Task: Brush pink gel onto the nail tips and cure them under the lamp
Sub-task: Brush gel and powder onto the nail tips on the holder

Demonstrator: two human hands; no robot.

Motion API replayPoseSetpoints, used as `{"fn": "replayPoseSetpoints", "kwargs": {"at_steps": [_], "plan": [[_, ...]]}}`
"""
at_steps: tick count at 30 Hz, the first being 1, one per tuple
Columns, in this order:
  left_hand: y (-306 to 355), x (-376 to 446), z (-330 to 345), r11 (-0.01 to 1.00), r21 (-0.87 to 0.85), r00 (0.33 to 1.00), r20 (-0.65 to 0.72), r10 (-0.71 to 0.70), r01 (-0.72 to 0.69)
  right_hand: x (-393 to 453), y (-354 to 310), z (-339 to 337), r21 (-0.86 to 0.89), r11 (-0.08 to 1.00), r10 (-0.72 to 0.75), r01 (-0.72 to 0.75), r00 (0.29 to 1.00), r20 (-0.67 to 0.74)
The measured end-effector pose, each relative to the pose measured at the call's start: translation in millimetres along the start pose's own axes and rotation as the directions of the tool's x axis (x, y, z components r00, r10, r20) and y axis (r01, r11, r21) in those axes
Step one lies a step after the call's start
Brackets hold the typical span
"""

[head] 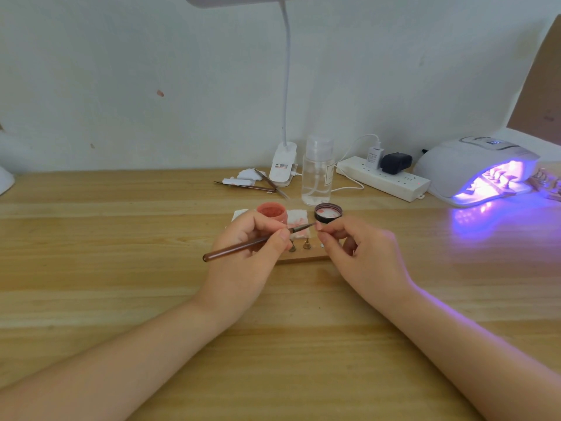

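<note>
A pale wooden bench (pixel 121 299) stands against a white wall, with a curing lamp (pixel 473 168) glowing violet at far right (nail tips sit inside it). An open pink gel jar (pixel 272 211) and its lid (pixel 328 212) stand mid-bench. The left hand (pixel 246 256) pinches a brush (pixel 252 242), its bristles toward the right hand (pixel 361 253), which pinches a small nail tip (pixel 318 226) above a wooden holder (pixel 303 258).

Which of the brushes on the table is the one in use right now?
The brown-handled brush gripped in the left hand, bristles aimed at the nail tip pinched by the right hand. The other brushes lie untouched by the desk lamp base.
</note>
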State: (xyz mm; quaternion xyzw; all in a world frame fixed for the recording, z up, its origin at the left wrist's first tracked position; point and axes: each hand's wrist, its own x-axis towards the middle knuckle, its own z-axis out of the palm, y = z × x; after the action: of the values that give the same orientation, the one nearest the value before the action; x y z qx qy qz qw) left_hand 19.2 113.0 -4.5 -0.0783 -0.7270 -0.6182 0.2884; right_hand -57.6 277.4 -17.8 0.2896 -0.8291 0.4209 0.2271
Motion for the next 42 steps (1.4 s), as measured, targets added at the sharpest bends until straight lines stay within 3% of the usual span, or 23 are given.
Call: {"fn": "replayPoseSetpoints", "kwargs": {"at_steps": [7, 17, 21, 32, 42], "plan": [[2.2, -1.4, -2.9, 1.000, 0.022, 1.000, 0.021, 0.014, -0.015, 0.3, 0.4, 0.1, -0.010, 0.999, 0.031, -0.031, 1.000, -0.001], [-5.2, 9.1, -6.3, 0.953, -0.266, 0.961, -0.192, -0.199, 0.144, -0.2, -1.2, 0.9, 0.032, 0.997, 0.064, -0.064, 0.998, -0.007], [-7.3, 11.2, -6.9, 0.934, -0.308, 0.939, -0.226, -0.258, 0.182, -0.3, 0.4, 1.6, -0.045, 0.998, 0.051, -0.049, 0.998, 0.029], [-6.5, 10.8, -5.4, 0.934, -0.299, 0.939, -0.216, -0.267, 0.197, 6.4, 1.6, 4.0, -0.316, 0.938, 0.204, -0.144, 0.965, 0.166], [-4.8, 8.8, -5.2, 0.947, -0.257, 0.944, -0.212, -0.251, 0.194, 6.6, 1.4, 4.2, -0.385, 0.911, 0.229, -0.150, 0.959, 0.167]]}}
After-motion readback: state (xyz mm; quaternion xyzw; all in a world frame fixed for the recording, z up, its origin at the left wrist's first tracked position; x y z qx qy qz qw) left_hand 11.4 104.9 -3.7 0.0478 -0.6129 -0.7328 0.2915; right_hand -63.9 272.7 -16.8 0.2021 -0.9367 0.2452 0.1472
